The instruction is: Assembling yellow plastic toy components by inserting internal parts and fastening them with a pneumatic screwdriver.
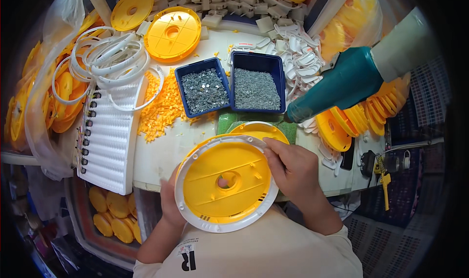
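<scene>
The left hand [168,202] is gripping the yellow disc [225,180] from below, while the right hand [293,173] is pinching its white ring [229,225]; just beyond the grip is lying another yellow disc [259,130].

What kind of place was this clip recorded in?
Most likely a small assembly workbench in a workshop or factory. Two blue trays of small metal fasteners, piles of identical yellow discs, and a teal power screwdriver hanging over the bench point to repeated assembly work.

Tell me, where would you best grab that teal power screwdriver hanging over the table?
Probably by its thick teal body, coming from the right: the tip points down-left toward the blue trays, so that side is free. The right hand, now on the yellow disc, is nearest.
</scene>
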`<action>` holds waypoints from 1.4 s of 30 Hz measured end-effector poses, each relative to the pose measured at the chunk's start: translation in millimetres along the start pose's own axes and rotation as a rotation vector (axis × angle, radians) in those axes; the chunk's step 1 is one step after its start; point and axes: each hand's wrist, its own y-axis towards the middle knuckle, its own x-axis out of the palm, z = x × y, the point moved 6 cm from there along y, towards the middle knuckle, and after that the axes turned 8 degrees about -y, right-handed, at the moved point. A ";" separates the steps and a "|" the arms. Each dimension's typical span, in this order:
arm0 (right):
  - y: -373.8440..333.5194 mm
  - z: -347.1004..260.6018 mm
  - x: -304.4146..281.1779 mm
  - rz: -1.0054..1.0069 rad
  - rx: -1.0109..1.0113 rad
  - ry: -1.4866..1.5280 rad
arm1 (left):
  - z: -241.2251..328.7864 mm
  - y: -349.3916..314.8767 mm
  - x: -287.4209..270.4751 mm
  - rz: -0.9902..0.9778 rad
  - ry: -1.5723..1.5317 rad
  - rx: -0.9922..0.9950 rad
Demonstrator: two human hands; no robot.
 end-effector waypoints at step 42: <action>-60.5 32.4 62.2 -0.242 0.567 1.676 | 17.7 37.2 46.6 0.038 0.749 0.239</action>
